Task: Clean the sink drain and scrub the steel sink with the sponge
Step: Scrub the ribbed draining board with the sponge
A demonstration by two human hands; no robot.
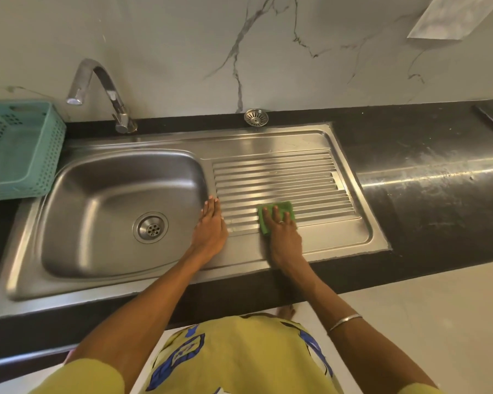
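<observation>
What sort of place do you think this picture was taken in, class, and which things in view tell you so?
Most likely a home kitchen. A steel sink with a ribbed draining board is set into a dark stone counter, a curved tap stands behind the basin, and the right hand presses a green sponge on the draining board.

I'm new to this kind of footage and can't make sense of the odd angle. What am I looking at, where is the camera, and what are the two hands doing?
There is one picture, from a wide-angle camera worn on a person's head, looking down at their own arms. Below is a steel sink: a basin with its drain on the left, a ribbed draining board on the right. The right hand presses a green sponge flat on the ribs. The left hand rests open on the steel beside the basin, holding nothing. A loose drain strainer lies on the dark counter behind, near the tap. A teal basket stands at the left.
</observation>
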